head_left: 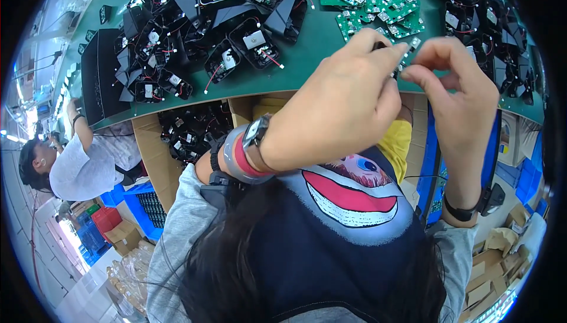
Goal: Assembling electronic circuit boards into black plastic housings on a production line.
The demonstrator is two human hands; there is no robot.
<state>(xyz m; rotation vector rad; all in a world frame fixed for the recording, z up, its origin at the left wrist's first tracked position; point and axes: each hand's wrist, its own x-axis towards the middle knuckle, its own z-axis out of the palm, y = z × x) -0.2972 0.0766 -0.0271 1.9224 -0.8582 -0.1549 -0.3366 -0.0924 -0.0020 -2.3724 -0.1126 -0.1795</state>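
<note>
Above the near edge of the table, my left hand point(345, 95) pinches a small green circuit board point(407, 56), turned nearly edge-on. A dark piece point(379, 45) shows at its fingers; what it is I cannot make out. From the right, my right hand point(463, 86) comes up to the board with thumb and forefinger curled together. Whatever lies between those fingertips is too small or hidden to name. Just beyond the hands, a loose pile of green circuit boards point(387, 4) lies on the green table point(313, 69).
Black plastic housings point(254, 42) with red wires crowd the table's left, and more housings point(458, 18) lie right. Below the edge, a cardboard box point(150, 145) holds black parts. A person point(88, 157) works at far left. Blue crates point(144, 208) stand lower left.
</note>
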